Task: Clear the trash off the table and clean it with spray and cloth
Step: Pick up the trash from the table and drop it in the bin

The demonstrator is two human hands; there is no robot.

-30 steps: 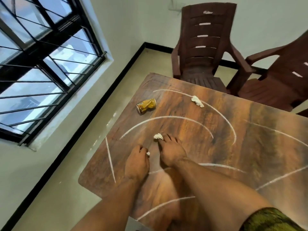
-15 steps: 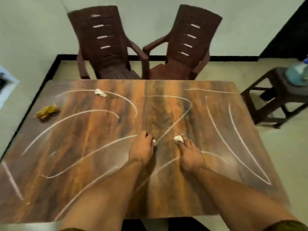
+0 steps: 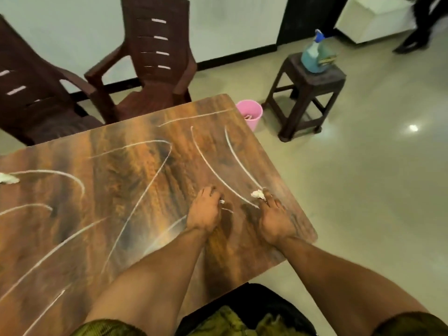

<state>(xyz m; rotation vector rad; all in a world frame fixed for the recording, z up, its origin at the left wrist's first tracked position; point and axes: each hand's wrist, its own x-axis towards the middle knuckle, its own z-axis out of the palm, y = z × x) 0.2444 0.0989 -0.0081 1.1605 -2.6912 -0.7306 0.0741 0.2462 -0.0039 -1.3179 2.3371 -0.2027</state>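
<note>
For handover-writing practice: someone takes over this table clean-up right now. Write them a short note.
Left hand pinches a small paper scrap. Right hand, fingers straight, touches a paper wad near the table's right edge.
Another wad lies at the far left. Pink bin stands on the floor past the far corner; spray bottle on the stool.
Done: nothing finished yet.
Left: bin the paper, spray, wipe off the white lines.

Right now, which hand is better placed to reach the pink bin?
Likely right. The right hand lies near the table edge facing the pink bin, a paper wad at its fingertips; the left hand, curled round a scrap, sits further in.
</note>
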